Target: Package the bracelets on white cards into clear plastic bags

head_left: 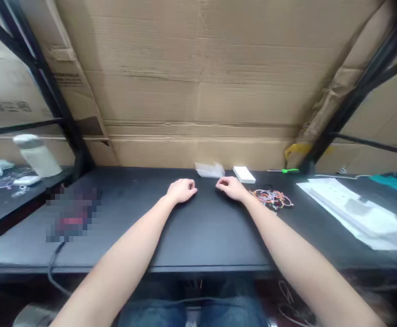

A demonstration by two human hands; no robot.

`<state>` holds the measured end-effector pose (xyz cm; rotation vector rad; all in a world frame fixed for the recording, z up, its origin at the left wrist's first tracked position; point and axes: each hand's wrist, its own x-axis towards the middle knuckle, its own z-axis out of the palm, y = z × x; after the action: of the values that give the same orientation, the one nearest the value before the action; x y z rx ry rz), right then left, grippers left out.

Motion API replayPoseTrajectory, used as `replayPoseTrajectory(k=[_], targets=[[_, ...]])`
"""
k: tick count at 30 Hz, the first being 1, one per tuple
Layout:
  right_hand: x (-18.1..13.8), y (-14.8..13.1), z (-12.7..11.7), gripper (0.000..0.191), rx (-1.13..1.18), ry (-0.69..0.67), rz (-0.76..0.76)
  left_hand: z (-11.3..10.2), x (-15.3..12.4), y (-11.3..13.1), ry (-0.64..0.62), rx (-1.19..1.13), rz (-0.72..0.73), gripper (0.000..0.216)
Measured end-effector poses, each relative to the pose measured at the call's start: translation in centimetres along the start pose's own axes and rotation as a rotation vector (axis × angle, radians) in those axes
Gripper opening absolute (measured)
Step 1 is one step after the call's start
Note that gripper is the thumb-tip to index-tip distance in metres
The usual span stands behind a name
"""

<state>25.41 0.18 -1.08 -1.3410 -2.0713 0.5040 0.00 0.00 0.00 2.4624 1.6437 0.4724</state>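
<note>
Just right of the middle of the frame, a white block (244, 175) lies behind my right hand (231, 187); I'd guess it is light and firm, best taken by its two long edges. Left of it, a whitish packet (210, 170) looks thin, floppy and perhaps slippery, so a corner pinch should suit it. Beside my right wrist, the coloured wires (271, 199) seem light, springy and easily snagged; I'd scoop the whole tangle from beneath. My right thumb and fingers are drawn narrow, and my left hand (182, 190) is loosely curled, with nothing visible in either. Farther out, a green-handled tool (289, 170) and papers (351, 204) lie toward the right; a bottle (36, 156) stands at the left.
</note>
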Motion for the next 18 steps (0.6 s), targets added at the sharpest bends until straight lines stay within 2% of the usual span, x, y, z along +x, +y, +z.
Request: replayPoseTrajectory(k=[18], targets=[[0.27,0.43,0.01,0.025,0.041,-0.014,0.022,-0.21,0.01,0.33,-0.01,-0.019,-0.001,0.02]])
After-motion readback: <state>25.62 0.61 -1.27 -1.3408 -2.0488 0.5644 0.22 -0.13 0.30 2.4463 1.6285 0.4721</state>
